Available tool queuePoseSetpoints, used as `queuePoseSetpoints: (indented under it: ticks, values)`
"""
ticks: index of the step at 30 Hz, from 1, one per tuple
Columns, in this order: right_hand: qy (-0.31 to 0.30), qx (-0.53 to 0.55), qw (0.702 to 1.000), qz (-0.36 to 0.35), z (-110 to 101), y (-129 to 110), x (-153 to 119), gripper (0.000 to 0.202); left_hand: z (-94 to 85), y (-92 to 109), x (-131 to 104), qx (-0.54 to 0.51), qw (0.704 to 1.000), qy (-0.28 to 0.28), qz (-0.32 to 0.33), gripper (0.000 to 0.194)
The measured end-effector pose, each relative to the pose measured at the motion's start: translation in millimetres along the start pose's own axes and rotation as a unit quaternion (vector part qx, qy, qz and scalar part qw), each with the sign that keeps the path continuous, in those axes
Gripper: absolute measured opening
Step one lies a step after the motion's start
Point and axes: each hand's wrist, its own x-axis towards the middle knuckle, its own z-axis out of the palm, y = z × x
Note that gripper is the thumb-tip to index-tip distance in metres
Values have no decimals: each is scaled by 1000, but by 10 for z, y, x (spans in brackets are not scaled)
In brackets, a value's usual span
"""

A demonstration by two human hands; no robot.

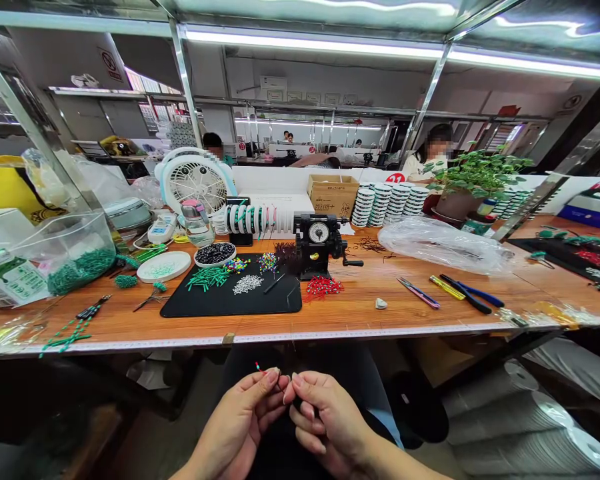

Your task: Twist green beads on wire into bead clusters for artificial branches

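Note:
Below the table's front edge, my two hands are close together over my lap. My left hand point(247, 417) pinches a thin dark cord with a small red and pale blue beaded end point(258, 367) sticking up above the fingertips. Just beside it, my right hand point(323, 413) has its thumb and forefinger pressed together on the cord's other part, the remaining fingers curled. On the table, a black mat point(233, 305) bears green tube beads point(207, 279), silver beads point(248, 285), multicoloured beads and a bowl of dark beads point(215, 254). Red beaded strings point(323, 287) lie right of the mat.
A black hand-cranked machine point(316, 245) stands behind the mat. Scissors point(419, 293), yellow-handled tweezers point(447, 287) and blue pliers point(473, 293) lie to the right. A fan point(199, 183) and bead bag point(80, 267) are left. People sit beyond the partition.

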Motion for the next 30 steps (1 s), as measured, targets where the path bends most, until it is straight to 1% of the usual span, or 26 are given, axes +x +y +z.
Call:
queuePoseSetpoints:
  ticks: [5,10,24,30]
  values:
    - [-9,1,1000,6,38,-51,-24,18,-1,12,-17,-12,1000,-9,0,2]
    - [-24,4,1000,6,34,-79,-38,17,13,20,-20,-21,1000,-16,-5,2]
    - [-59,-17,998,16,40,-145,-65,19,19,36,-55,-49,999,-9,-20,3]
    - [-85,-28,996,14,18,-176,-78,20,11,45,-54,-63,997,-3,-34,5]
